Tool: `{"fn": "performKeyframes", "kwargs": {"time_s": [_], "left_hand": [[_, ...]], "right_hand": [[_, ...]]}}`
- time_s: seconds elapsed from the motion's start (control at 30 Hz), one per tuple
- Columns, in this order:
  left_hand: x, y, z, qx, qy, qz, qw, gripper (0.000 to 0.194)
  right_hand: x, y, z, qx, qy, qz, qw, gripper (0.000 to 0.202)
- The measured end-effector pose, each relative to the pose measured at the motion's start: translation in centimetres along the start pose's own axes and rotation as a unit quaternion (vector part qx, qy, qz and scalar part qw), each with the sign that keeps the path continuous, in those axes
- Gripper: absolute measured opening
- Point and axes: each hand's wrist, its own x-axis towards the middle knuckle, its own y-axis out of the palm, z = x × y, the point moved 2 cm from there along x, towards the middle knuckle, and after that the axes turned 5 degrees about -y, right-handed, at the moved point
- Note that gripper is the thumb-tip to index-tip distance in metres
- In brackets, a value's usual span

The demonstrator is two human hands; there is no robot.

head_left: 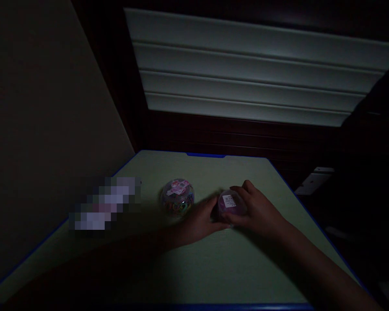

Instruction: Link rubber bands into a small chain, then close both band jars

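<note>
A small round plastic tub (235, 210) with a translucent lid and a purple look stands on the table, a white printed label on its top. My right hand (257, 209) is closed around its right side and upper rim, thumb at the front and fingers behind. From the left, my left hand (199, 222) grips the tub's lower side between thumb and fingers. Just left of my left hand sits a clear round jar (177, 198) of many-coloured small bands, with a pink and white sticker on its lid. The dim light hides the tub's contents.
The pale green table (194, 276) has a blue edge. A pixelated, blurred item (105, 205) lies at its left side. Beyond the far edge stands a dark wooden panel with white slats (246, 73). A pale wall (45, 108) borders the left.
</note>
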Motion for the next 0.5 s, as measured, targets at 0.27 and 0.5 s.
{"fn": "performKeyframes", "kwargs": {"time_s": [0.27, 0.5], "left_hand": [[0.0, -0.1, -0.4, -0.011, -0.008, 0.007, 1.000, 0.062], [0.0, -0.1, -0.2, 0.016, -0.007, 0.000, 1.000, 0.061]], "right_hand": [[0.0, 0.3, 0.1, -0.073, 0.015, -0.009, 0.997, 0.067], [-0.8, -0.6, -0.9, 0.051, -0.061, 0.029, 0.996, 0.079]]}}
